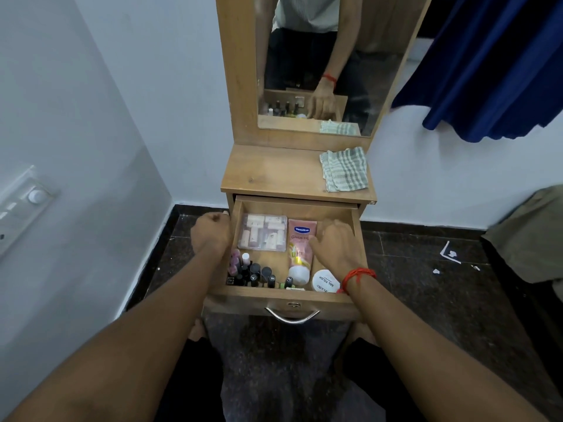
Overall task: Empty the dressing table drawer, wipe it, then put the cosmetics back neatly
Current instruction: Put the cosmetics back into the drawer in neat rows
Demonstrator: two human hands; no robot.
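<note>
The drawer [240,296] stands pulled out toward you, and the cosmetics are all inside it. Your right hand [338,245] is in its right half, fingers spread and loosely bent, closed around nothing I can see; the thumb lies at the edge of the pink tube [300,248]. This tube lies just left of that hand, long axis from back to front, white cap toward you, so the right hand is much nearer to it. Your left hand [211,231] is curled beside the drawer's left wall, outside; I cannot tell if it grips the wall.

I count one tube, one clear box [262,232] of small sticks at back left, one white tub [324,281] at front right, and at least eight nail polish bottles [253,271] crowded at front left. One checked cloth [344,169] lies on the table top [268,172].
</note>
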